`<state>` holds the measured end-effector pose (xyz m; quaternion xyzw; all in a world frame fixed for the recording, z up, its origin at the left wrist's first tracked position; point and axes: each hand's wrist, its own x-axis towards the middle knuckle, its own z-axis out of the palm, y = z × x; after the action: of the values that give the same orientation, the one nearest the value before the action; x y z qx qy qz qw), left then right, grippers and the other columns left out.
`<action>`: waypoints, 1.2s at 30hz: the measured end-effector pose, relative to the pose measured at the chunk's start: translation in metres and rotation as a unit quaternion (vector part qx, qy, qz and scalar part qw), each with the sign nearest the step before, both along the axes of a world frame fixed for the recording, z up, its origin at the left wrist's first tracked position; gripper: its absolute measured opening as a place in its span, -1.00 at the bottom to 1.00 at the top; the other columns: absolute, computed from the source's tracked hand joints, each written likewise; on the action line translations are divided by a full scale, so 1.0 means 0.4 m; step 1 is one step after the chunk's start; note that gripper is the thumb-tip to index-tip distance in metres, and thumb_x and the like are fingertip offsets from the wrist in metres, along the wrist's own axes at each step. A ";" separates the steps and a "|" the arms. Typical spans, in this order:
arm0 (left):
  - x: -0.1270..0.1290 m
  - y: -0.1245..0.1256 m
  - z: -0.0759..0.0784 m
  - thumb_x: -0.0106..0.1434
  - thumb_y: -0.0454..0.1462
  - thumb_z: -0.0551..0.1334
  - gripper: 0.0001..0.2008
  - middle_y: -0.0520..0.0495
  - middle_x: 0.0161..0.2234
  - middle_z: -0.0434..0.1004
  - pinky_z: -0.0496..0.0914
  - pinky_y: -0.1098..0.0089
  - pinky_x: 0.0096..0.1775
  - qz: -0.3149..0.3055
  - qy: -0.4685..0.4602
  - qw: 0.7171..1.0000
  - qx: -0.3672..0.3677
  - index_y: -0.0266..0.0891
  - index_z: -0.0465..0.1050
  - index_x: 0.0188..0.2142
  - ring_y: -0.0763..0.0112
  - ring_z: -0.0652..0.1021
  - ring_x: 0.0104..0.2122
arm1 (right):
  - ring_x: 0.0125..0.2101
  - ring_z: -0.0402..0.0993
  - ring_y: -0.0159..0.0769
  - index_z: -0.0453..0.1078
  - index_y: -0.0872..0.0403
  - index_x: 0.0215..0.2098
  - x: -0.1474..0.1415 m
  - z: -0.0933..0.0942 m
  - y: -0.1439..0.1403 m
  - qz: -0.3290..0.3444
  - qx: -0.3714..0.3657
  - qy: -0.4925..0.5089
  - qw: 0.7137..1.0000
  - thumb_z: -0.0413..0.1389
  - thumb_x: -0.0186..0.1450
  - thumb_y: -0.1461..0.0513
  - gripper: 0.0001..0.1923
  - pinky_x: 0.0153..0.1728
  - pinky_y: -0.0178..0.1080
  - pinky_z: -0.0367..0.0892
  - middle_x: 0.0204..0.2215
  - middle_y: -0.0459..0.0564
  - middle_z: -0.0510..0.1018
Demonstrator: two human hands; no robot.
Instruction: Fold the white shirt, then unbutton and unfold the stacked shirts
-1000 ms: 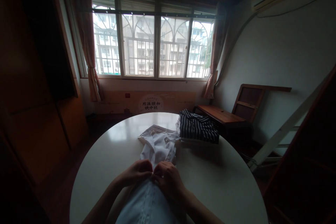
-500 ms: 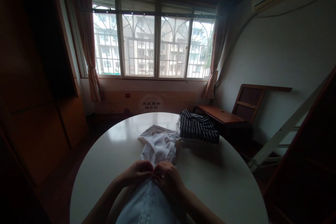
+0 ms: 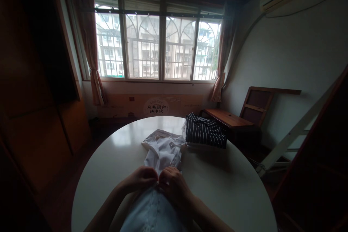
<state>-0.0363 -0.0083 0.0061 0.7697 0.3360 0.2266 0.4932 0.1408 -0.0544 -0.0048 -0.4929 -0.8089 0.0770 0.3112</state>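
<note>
A white button-up shirt [image 3: 154, 210] runs from the near edge of the round table [image 3: 103, 174] up to its middle, its far part crumpled. My left hand [image 3: 141, 178] pinches the shirt's front strip, fingers closed. Right beside it, fingertips almost touching, my right hand [image 3: 172, 183] is closed on the same strip. A button between the fingertips is too small to make out. The near part of the shirt lies smooth below my wrists, with a line of buttons down its middle.
Folded clothes with a black striped shirt [image 3: 205, 132] on top lie at the table's far right. Behind stands a wooden bench [image 3: 228, 117]. A white ladder [image 3: 293, 134] leans at right, a wooden cabinet [image 3: 29, 145] stands at left. An orange printed box [image 3: 185, 103] is under the window.
The view has shifted very slightly. Both hands stay at the same spot on the shirt, with only small finger movement.
</note>
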 end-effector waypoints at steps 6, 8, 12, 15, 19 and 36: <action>-0.006 -0.001 0.001 0.03 -0.23 0.24 -0.81 0.05 -0.54 0.37 0.18 0.50 -0.49 -0.007 0.009 0.999 -0.033 -0.36 0.44 -0.43 0.54 0.30 -0.53 | -0.42 0.37 -0.35 0.36 0.11 -0.53 -0.006 -0.002 0.002 0.016 -0.012 -0.005 1.000 0.20 0.05 0.33 -0.91 -0.28 -0.30 0.20 -0.52 -0.09 0.48; -0.005 -0.001 0.001 0.03 -0.25 0.23 -0.83 0.05 -0.54 0.37 0.17 0.50 -0.49 -0.011 0.009 0.999 -0.034 -0.36 0.43 -0.44 0.54 0.30 -0.53 | -0.42 0.36 -0.35 0.36 0.11 -0.53 -0.006 -0.004 0.003 0.020 -0.016 -0.005 1.000 0.20 0.05 0.32 -0.92 -0.28 -0.30 0.20 -0.51 -0.09 0.48; -0.003 -0.001 -0.003 0.04 -0.27 0.22 -0.85 0.05 -0.53 0.37 0.18 0.51 -0.46 -0.021 0.006 0.999 -0.027 -0.35 0.42 -0.44 0.53 0.31 -0.50 | -0.41 0.35 -0.35 0.36 0.11 -0.50 -0.005 -0.007 0.002 0.026 -0.017 -0.004 1.000 0.19 0.06 0.32 -0.92 -0.27 -0.29 0.19 -0.50 -0.10 0.48; -0.001 -0.003 -0.001 0.05 -0.26 0.21 -0.85 0.06 -0.53 0.34 0.18 0.50 -0.45 -0.022 0.003 0.999 -0.026 -0.35 0.40 -0.45 0.54 0.30 -0.50 | -0.40 0.35 -0.36 0.35 0.11 -0.49 -0.006 -0.006 -0.002 0.024 -0.015 -0.007 1.000 0.19 0.06 0.33 -0.92 -0.26 -0.30 0.19 -0.49 -0.11 0.47; 0.003 -0.008 0.007 0.06 -0.24 0.20 -0.84 0.07 -0.53 0.29 0.15 0.50 -0.47 -0.018 0.010 1.000 -0.005 -0.34 0.38 -0.45 0.54 0.26 -0.51 | -0.39 0.35 -0.33 0.36 0.12 -0.45 -0.006 0.001 -0.008 -0.008 -0.020 -0.022 1.000 0.19 0.08 0.28 -0.91 -0.25 -0.29 0.19 -0.48 -0.08 0.47; 0.012 -0.010 -0.006 0.08 -0.28 0.16 -0.89 0.09 -0.52 0.21 0.13 0.51 -0.48 -0.003 0.009 0.998 0.064 -0.31 0.28 -0.45 0.55 0.22 -0.51 | -0.30 0.34 -0.34 0.41 0.06 -0.38 -0.003 0.016 -0.022 0.057 -0.048 -0.072 0.995 0.08 0.17 0.24 -0.91 -0.08 -0.20 0.15 -0.34 -0.06 0.45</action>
<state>-0.0316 -0.0123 0.0036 0.8025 0.3228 0.2393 0.4410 0.1397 -0.0634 0.0017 -0.4647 -0.8512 0.0975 0.2239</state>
